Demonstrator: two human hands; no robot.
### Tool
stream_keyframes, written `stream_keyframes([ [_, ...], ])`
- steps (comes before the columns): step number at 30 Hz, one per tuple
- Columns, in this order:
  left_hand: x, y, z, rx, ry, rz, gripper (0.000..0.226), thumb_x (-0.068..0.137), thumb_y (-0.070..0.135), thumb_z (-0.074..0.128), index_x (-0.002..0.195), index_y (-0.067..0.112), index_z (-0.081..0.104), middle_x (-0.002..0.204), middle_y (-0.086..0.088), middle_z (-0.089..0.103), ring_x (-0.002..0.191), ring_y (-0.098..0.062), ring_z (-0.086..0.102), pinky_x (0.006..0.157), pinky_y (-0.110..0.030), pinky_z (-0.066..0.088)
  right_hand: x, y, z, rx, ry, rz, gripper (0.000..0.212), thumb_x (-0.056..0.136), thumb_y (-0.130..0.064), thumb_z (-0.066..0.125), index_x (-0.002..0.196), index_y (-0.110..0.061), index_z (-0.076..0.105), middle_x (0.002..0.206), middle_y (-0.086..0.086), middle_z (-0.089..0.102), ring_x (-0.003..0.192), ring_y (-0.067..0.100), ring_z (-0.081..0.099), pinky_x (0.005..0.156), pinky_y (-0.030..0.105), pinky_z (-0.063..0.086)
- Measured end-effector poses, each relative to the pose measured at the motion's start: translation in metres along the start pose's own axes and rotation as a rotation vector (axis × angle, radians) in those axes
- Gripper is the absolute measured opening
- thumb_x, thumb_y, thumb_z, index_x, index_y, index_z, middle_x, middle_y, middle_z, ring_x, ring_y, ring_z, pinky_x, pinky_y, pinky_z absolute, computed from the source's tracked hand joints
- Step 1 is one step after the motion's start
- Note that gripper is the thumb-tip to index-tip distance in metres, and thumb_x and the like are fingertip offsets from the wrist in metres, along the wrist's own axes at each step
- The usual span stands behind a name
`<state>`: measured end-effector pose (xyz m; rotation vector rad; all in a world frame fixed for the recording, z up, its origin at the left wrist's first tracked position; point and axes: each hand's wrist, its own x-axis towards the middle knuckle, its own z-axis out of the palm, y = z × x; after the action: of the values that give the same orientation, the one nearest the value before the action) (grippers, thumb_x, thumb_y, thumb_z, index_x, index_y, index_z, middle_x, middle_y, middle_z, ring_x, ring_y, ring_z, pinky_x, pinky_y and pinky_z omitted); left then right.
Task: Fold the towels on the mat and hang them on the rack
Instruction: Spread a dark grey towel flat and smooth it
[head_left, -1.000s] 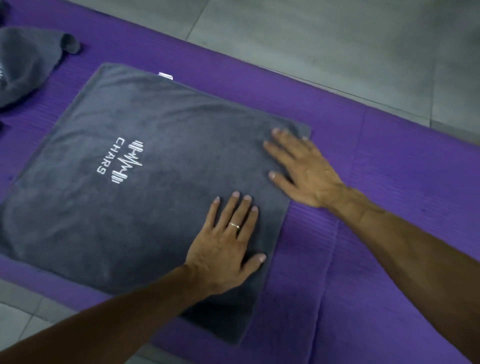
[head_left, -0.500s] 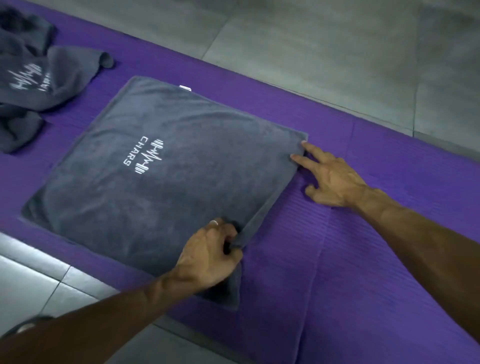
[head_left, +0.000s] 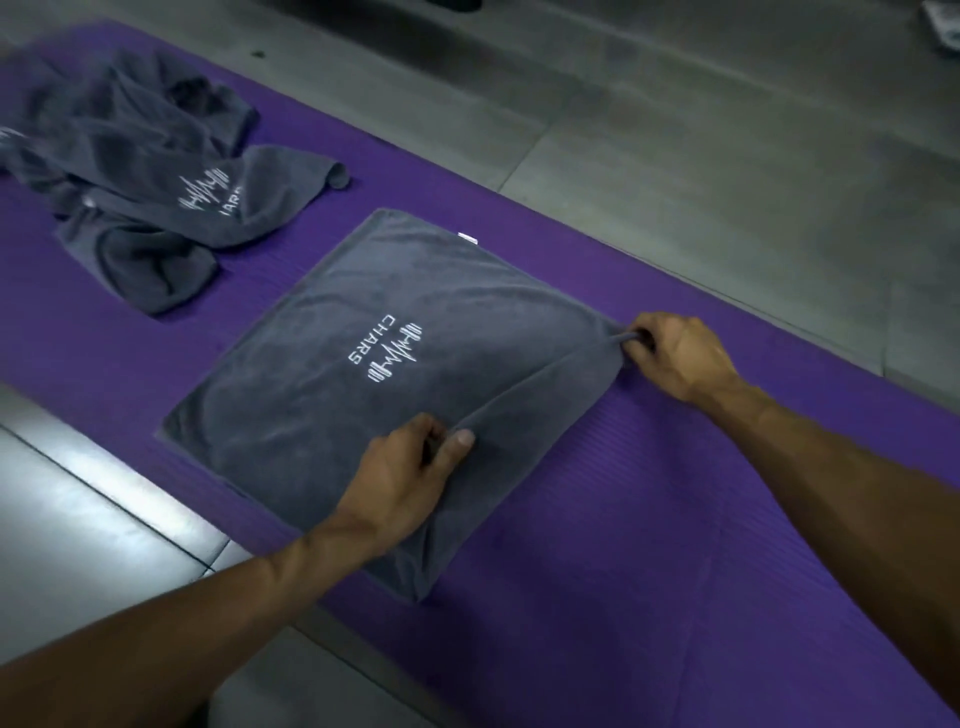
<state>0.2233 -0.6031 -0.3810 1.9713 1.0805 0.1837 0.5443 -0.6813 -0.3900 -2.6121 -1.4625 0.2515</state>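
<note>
A grey towel (head_left: 322, 374) with a white "CHARS" logo lies folded flat on the purple mat (head_left: 649, 545). My left hand (head_left: 405, 478) pinches its right edge near the front, thumb on top of the cloth. At the far right corner, my right hand (head_left: 675, 353) grips the same edge with curled fingers. Between the two hands the edge is lifted a little off the mat. A heap of crumpled grey towels (head_left: 150, 197) with the same logo lies at the mat's far left. No rack is in view.
Grey floor tiles (head_left: 675, 130) lie beyond the mat, and more tiles (head_left: 78, 519) border its near left side. A small white label (head_left: 467, 238) sticks out at the towel's far edge. Bare mat stretches to the right of the towel.
Both hands went from lying flat on the towel to gripping its right edge, which now rises off the mat. The view shifted, bringing the crumpled towels into sight.
</note>
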Motion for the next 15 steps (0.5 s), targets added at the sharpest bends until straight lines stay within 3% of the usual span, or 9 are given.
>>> stream_keyframes([
  [2,0.007,-0.009,-0.016,0.054,0.005,-0.03,0.029,0.077,0.053,0.071,0.077,0.029,0.056,0.065,0.011,0.058,0.067,0.0,0.055,0.056,-0.013,0.035,0.014,-0.013,-0.008,-0.015,0.031,0.014,0.018,0.088,-0.03,0.06,0.097,-0.015,0.065,0.103,0.012,0.067,0.095,0.036,0.06,0.075,0.038,0.046],
  [4,0.014,-0.02,-0.03,0.107,0.003,-0.044,0.031,0.069,0.046,0.079,0.073,0.025,0.058,0.061,0.008,0.057,0.062,-0.001,0.053,0.053,-0.013,0.035,0.029,-0.03,-0.015,-0.019,0.053,0.022,0.022,0.087,-0.034,0.062,0.097,-0.015,0.066,0.104,0.012,0.065,0.096,0.035,0.06,0.075,0.037,0.045],
  [9,0.03,-0.054,-0.059,0.043,0.03,-0.028,0.023,0.08,0.025,0.072,0.069,0.009,0.059,0.062,-0.003,0.06,0.058,-0.007,0.053,0.054,-0.018,0.039,0.072,-0.083,-0.025,-0.033,0.086,-0.073,0.023,0.089,-0.03,0.061,0.101,-0.011,0.065,0.107,0.014,0.059,0.098,0.035,0.057,0.08,0.039,0.045],
  [12,0.037,-0.08,-0.082,0.0,-0.004,-0.02,0.025,0.085,0.03,0.07,0.07,0.013,0.06,0.065,0.0,0.063,0.064,-0.01,0.06,0.059,-0.024,0.045,0.1,-0.119,-0.027,-0.054,0.091,-0.151,0.023,0.09,-0.027,0.059,0.103,-0.009,0.065,0.108,0.015,0.058,0.099,0.035,0.057,0.081,0.041,0.047],
  [15,0.042,-0.101,-0.105,-0.031,-0.026,0.012,0.019,0.087,0.031,0.069,0.072,0.027,0.059,0.065,0.015,0.063,0.064,0.002,0.06,0.057,-0.014,0.04,0.124,-0.153,-0.022,-0.08,0.088,-0.213,0.021,0.091,-0.026,0.058,0.101,-0.01,0.065,0.106,0.015,0.059,0.097,0.036,0.057,0.077,0.039,0.045],
])
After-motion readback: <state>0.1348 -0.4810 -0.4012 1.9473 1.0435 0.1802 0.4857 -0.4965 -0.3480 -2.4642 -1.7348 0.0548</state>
